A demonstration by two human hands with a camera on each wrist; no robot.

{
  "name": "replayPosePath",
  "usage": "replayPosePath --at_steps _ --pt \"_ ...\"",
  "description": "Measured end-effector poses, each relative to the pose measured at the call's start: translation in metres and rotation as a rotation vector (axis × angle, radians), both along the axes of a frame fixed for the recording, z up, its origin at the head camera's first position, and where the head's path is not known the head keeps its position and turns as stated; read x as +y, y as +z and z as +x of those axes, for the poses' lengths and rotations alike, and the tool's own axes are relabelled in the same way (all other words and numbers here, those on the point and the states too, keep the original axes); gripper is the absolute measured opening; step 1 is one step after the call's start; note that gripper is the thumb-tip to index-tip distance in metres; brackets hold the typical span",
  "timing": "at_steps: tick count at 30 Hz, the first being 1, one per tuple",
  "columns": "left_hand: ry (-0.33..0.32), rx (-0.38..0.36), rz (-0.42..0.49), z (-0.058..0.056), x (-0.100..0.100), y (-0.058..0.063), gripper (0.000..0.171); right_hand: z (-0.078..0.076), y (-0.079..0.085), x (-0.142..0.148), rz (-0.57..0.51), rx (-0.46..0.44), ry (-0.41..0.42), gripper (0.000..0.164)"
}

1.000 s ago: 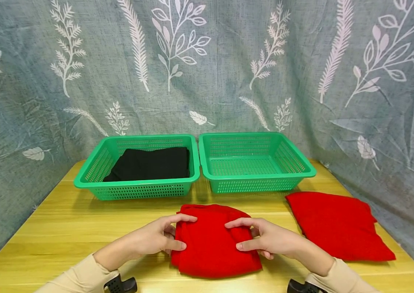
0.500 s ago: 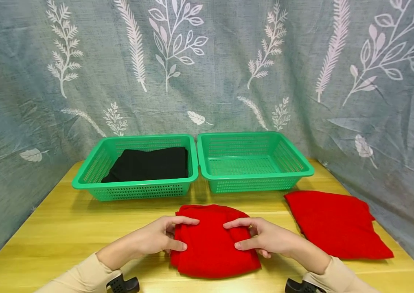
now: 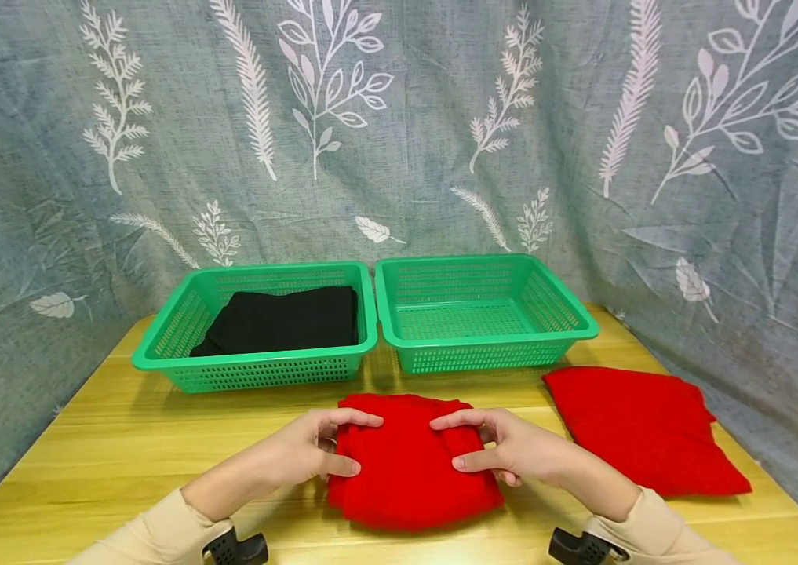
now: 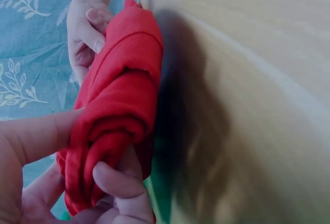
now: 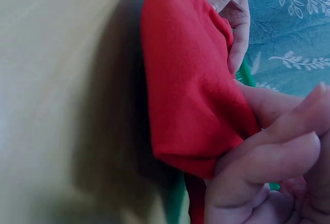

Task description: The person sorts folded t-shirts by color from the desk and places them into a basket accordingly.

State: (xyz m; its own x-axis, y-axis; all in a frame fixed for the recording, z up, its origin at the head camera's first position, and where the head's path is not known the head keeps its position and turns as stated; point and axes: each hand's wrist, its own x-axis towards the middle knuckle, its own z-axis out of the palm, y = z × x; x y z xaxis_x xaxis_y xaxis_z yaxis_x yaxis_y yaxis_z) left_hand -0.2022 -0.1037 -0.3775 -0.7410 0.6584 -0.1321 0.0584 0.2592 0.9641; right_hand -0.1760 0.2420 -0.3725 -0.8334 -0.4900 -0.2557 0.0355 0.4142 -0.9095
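Note:
A folded red cloth (image 3: 409, 471) lies between my two hands at the front middle of the table. My left hand (image 3: 300, 455) grips its left edge, thumb and index finger on top, the other fingers tucked beneath. On the opposite edge my right hand (image 3: 511, 451) holds it the same way. Rolled layers of the red cloth (image 4: 124, 85) show at the left hand's end in the left wrist view. A smooth rounded fold of the cloth (image 5: 180, 80) faces the right wrist camera, and a dark shadow falls on the table beside it.
Behind the cloth stand two green baskets side by side. The left basket (image 3: 264, 373) contains a folded black cloth (image 3: 286, 322); the right basket (image 3: 486, 357) shows its bare bottom. Another red cloth (image 3: 642, 431) lies flat on the wooden table (image 3: 123, 447) at the right.
Both hands keep their grip, and the red cloth's front edge sits slightly higher in the head view. The whole head view has shifted a little, moving the baskets leftward in it.

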Motion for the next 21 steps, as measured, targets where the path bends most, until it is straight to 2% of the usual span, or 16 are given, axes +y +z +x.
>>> replayPosePath --at_steps 17,21 --pt "-0.014 0.220 -0.093 -0.007 0.013 0.044 0.058 -0.001 0.044 0.018 0.059 0.134 0.018 0.059" --pt "-0.023 0.234 -0.088 -0.010 0.017 0.053 0.058 -0.002 0.053 0.023 0.069 0.153 0.009 0.061"
